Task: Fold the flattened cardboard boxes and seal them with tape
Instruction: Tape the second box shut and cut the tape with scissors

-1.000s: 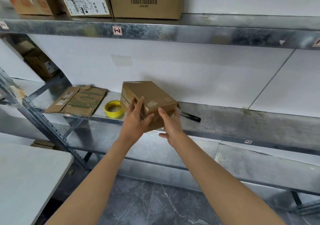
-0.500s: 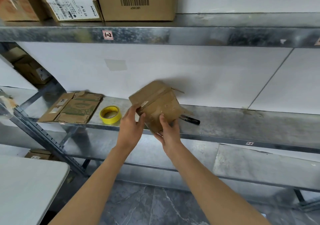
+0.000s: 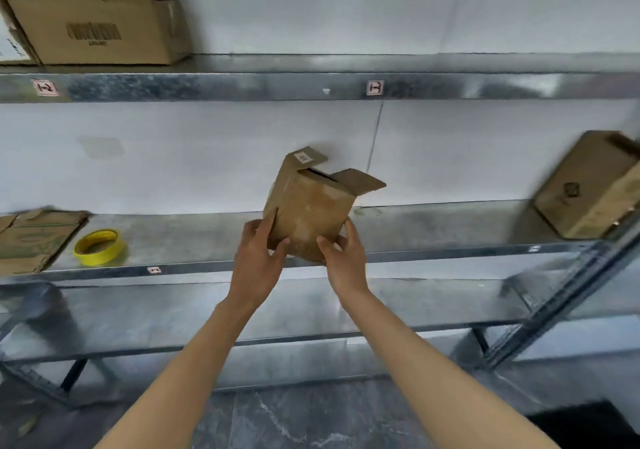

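Note:
I hold a small brown cardboard box (image 3: 310, 209) up in the air in front of the middle metal shelf (image 3: 415, 230). It stands on end and is tilted, with two top flaps sticking out loose. My left hand (image 3: 258, 258) grips its lower left side, thumb on the front face. My right hand (image 3: 343, 253) grips its lower right corner. A yellow tape roll (image 3: 99, 246) lies on the shelf at the left, beside a flattened cardboard box (image 3: 33, 239) at the left edge.
Another folded brown box (image 3: 588, 185) sits tilted on the shelf at the far right, by the rack's upright post (image 3: 561, 305). A larger torn carton (image 3: 97, 19) stands on the upper shelf at the left. A lower shelf and a grey marbled floor lie below.
The box has been turned up on end and carried to the right. My view has swung right, so the tape and flat box now sit at the left edge and the pen is out of sight.

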